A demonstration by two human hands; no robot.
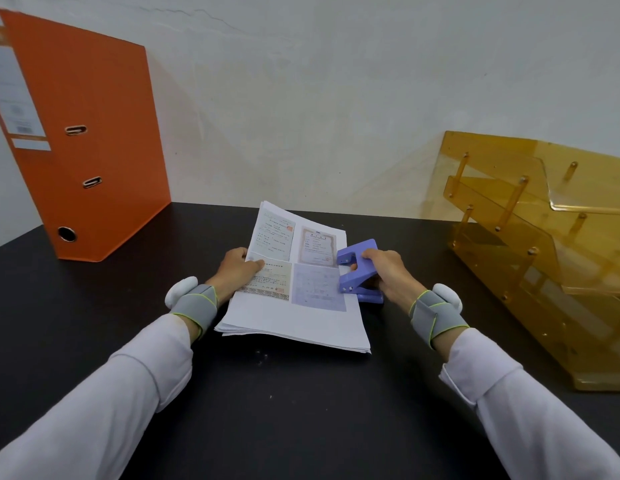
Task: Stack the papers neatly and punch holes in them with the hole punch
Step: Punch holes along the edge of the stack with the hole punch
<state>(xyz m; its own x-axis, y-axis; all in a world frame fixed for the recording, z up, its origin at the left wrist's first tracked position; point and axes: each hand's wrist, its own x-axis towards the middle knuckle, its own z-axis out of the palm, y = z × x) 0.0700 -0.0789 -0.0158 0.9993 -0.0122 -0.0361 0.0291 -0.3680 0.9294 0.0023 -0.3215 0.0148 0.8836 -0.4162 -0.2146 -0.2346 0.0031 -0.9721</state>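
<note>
Stack of papers (294, 306) lies mid tabletop (301, 410), turned a bit so its long edges run diagonal, top sheet printed w/ four doc images. Sheets roughly squared but near-left corner shows edges fanned slightly.

Left hand (237, 268) rests on the stack's left edge, approx halfway up: thumb on top of the top sheet, pressing on the lower-left printed block, other fingers (232, 252) curled over/around the edge; whether they go under the stack can't be told. So left hand is closed on the papers, pinning them.

Right hand (384, 271) is wrapped around the purple hole punch (357, 271), closed on it: index finger lies over the top lever, thumb tucked in at the side nr the slot, rest of fingers behind the body. Punch sits at the stack's right edge, its mouth facing left; paper edge looks to be touching or just inside the slot, can't tell how deep. Punch base rests on tabletop just beside the stack. Lever looks raised, not pressed flat.

Both wrists carry grey straps w/ white pods; white sleeves on both arms.

Orange lever-arch binder (87, 140) stands upright far left, well apart from the papers. Amber see-through letter tray (544, 244) stands on the right, near the right hand but not touching.
</note>
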